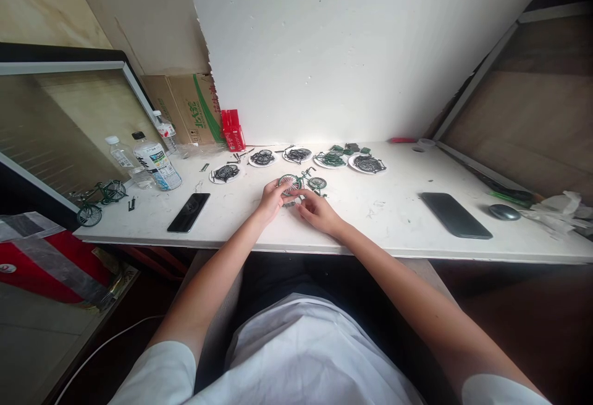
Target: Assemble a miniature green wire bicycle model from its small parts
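A small green model bicycle (317, 183) is held up over the middle of the white table. My left hand (271, 201) is closed on it, thumb and fingers pinching the spoked wheel at its left end. My right hand (317, 212) is at the underside of the bicycle, its fingers curled and close together near that same wheel. Whether a small part sits between the right fingertips cannot be made out. Behind the hands stand white plates with parts: a plate of green frame pieces (330, 158) and a plate of black wheels (367, 163).
Another green model bicycle (101, 198) stands at the left table edge. Plastic bottles (160, 165), a phone (188, 212) and a red box (233, 130) are on the left. On the right lie a dark flat case (455, 215) and a mouse (504, 212). A white board (361, 59) leans behind.
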Demonstrator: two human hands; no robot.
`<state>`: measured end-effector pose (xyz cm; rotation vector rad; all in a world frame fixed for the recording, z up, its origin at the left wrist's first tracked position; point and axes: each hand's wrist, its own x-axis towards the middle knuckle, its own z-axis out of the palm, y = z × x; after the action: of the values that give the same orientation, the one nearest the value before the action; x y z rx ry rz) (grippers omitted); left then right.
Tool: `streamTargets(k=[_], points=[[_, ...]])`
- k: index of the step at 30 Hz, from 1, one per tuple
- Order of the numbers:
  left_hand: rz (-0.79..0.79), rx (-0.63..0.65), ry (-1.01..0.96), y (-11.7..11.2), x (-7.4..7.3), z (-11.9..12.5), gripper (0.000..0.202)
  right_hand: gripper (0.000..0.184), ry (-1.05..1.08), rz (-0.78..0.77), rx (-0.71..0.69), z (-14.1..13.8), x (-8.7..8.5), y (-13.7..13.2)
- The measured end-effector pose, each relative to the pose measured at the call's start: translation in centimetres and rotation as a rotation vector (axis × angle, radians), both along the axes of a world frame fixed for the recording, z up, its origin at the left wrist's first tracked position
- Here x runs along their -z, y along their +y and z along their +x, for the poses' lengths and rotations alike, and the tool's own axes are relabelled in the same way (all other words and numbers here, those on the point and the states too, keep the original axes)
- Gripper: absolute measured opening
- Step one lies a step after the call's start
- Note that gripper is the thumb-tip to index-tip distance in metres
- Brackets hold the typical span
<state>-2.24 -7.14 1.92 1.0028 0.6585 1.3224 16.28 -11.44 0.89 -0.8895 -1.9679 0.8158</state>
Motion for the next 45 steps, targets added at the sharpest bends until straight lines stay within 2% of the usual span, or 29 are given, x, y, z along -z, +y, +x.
streamTargets(k=[8, 13, 17, 22, 25, 29, 37, 45], points=[[0.026, 0.026, 0.054, -0.26, -0.11, 0.00, 0.041, 0.040, -0.009, 0.048, 0.023, 0.01, 0.14, 0.03], [0.030, 0.019, 0.051, -0.33, -0.22, 0.06, 0.041, 0.043, 0.071, 0.069, 0.134, 0.02, -0.07, -0.21], [0.025, 0.031, 0.057, -0.33, -0.28, 0.02, 0.040, 0.048, 0.048, 0.076, 0.217, 0.06, -0.12, -0.13], [-0.006, 0.116, 0.046, -0.13, -0.04, 0.00, 0.041, 0.043, 0.040, 0.114, 0.286, 0.07, 0.24, 0.28], [-0.030, 0.195, 0.023, 0.05, 0.15, 0.02, 0.032, 0.040, 0.059, 0.100, 0.293, 0.06, 0.54, 0.48], [-0.045, 0.214, 0.009, 0.12, 0.20, 0.04, 0.026, 0.037, 0.065, 0.105, 0.294, 0.02, 0.55, 0.51], [-0.032, 0.196, 0.041, -0.15, 0.02, 0.03, 0.037, 0.037, 0.072, 0.122, 0.356, -0.02, 0.00, 0.25], [0.018, 0.215, 0.092, -0.32, 0.03, 0.00, 0.041, 0.029, 0.054, 0.121, 0.344, -0.01, 0.05, 0.27]])
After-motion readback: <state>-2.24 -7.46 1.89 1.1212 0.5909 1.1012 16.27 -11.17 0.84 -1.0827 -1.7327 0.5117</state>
